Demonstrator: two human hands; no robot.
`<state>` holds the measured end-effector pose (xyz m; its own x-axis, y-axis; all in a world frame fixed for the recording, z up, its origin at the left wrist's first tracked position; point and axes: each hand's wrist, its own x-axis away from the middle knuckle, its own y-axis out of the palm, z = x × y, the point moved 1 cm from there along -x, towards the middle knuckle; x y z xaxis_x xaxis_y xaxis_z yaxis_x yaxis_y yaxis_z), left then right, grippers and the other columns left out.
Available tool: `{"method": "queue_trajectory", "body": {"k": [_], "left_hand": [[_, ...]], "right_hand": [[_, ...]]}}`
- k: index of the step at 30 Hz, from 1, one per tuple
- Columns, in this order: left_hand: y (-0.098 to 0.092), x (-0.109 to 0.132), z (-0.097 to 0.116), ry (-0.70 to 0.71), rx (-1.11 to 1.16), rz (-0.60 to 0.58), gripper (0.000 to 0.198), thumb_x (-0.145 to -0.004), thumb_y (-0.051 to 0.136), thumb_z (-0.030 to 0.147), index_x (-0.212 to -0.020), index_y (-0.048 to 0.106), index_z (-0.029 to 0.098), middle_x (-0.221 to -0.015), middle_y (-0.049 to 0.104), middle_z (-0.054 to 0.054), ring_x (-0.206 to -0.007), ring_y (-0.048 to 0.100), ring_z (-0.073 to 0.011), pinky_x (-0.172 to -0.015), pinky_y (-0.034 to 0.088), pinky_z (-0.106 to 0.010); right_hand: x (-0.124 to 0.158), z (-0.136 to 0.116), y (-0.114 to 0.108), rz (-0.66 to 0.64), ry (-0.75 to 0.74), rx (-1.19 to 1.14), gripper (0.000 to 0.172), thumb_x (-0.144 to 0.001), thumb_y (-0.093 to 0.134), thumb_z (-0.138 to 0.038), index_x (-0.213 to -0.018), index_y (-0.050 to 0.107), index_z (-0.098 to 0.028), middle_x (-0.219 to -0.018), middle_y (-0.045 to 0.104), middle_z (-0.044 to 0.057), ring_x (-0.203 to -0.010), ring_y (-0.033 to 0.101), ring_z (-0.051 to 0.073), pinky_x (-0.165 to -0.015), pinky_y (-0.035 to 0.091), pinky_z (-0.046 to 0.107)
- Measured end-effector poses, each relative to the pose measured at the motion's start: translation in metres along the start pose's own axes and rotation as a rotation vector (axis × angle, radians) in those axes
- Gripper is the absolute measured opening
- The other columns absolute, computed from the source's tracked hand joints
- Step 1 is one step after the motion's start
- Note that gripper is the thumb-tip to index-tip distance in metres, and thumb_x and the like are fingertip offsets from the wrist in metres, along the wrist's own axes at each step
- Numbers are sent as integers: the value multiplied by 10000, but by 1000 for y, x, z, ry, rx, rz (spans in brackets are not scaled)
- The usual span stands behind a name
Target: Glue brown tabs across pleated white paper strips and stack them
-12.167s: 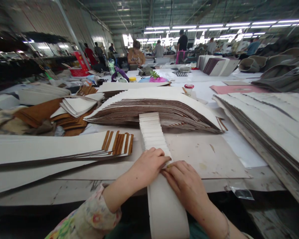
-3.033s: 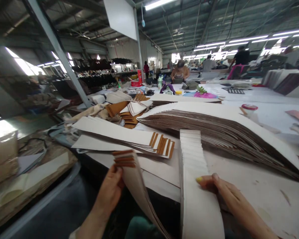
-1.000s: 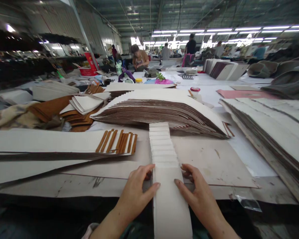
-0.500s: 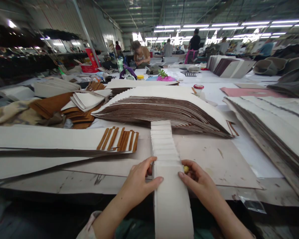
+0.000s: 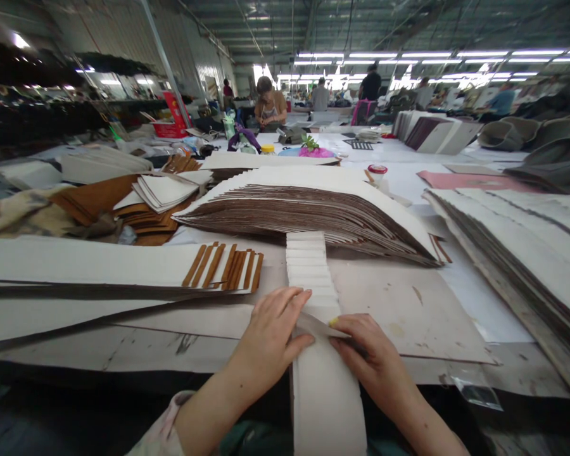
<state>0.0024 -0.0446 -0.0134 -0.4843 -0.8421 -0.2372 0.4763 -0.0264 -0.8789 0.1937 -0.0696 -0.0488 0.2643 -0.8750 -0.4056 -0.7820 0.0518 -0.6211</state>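
A row of overlapping off-white strips [image 5: 308, 256] runs toward me across the table, their ends stepped like shingles; the material looks like leather or coated fabric. The nearest strip [image 5: 327, 399] hangs over the table's front edge. My left hand [image 5: 272, 326] closes on the left side of its far end, fingers on top and thumb near the edge. On the right side, my right hand [image 5: 373, 351] pinches the same end, which is lifted and bent, showing a greyish face. A small yellow thing [image 5: 333, 322] shows at my right fingertips; its kind is unclear.
Behind the strips lies a large fanned stack of white pieces [image 5: 285, 190]. White strips with brown tabs [image 5: 223, 266] lie on the left, beside brown pieces [image 5: 95, 199]. Another layered stack [image 5: 527, 234] is on the right. A co-worker [image 5: 270, 104] is at the far side.
The end of the nearest strip, flat before, is now raised and bent between my hands. My left fingers have moved up over it, and my right hand has shifted slightly inward.
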Motion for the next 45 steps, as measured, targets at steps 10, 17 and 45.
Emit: {"method": "queue_trajectory", "body": {"k": [10,17,45], "left_hand": [[-2,-32,17,127,-56,-287,134,-833,501,216,-961,518,183,-923,569,-28,-913,505,-190,-801,389,-326],[1,-39,19,122,-18,-298,183,-808,507,163,-989,522,174,-956,548,-39,-943,496,-193,-849,397,-329],[18,-33,31,331,-310,-277,184,-870,396,151,-1020,502,159,-904,525,-47,-867,455,-217,-744,378,-359]], "right_hand": [[12,-1,5,257,136,191,368,-800,537,-293,-1140,440,-190,-1002,543,85,-915,519,200,-766,466,358],[24,-9,3,83,-47,314,151,-844,477,-187,-959,573,-209,-920,577,52,-863,541,169,-761,454,332],[19,-14,3,75,-8,311,143,-857,443,-186,-902,578,-205,-878,585,58,-820,543,168,-727,449,324]]}}
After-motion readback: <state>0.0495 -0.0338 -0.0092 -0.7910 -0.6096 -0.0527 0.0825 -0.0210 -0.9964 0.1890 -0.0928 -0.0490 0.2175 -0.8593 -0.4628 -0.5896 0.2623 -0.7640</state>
